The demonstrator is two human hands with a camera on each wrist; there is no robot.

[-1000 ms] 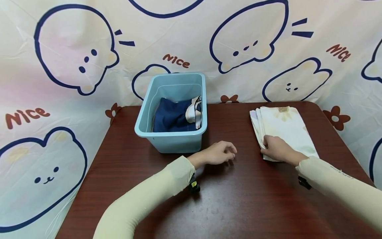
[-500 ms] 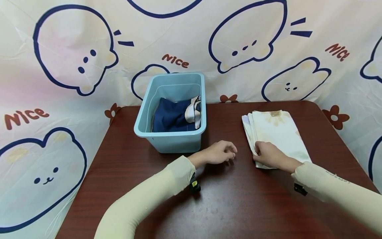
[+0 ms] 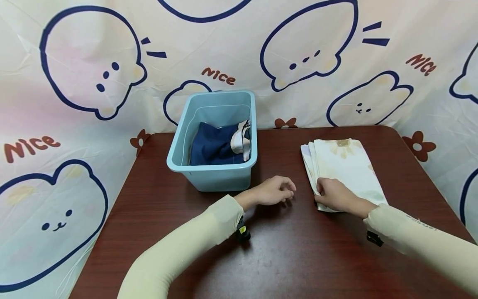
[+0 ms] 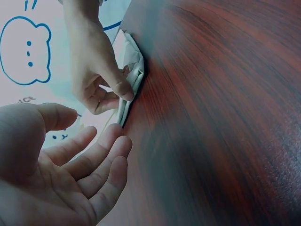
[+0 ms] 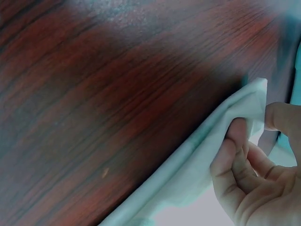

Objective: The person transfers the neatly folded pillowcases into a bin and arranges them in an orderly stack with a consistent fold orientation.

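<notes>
A folded white cloth (image 3: 354, 166) with a faint flower print lies flat on the right half of the table, its layers showing along the left edge. My right hand (image 3: 336, 196) pinches its near left corner; in the right wrist view the thumb and fingers (image 5: 223, 162) of that hand hold the layered edge of the cloth (image 5: 183, 179). To the left of the cloth, my left hand (image 3: 271, 191) hovers low over the table with loosely bent fingers and holds nothing. The left wrist view shows that hand (image 4: 61, 165) palm up, apart from the cloth (image 4: 134, 54).
A light blue plastic bin (image 3: 220, 176) stands at the back, left of the cloth, with a dark blue cloth (image 3: 216, 145) and a patterned piece inside. The dark red wooden table (image 3: 276, 257) meets a printed curtain (image 3: 298, 104) at its back and sides.
My right hand has drawn the folded cloth a little to the left and toward me, moving only slightly in the last half second. The left hand has stayed in place.
</notes>
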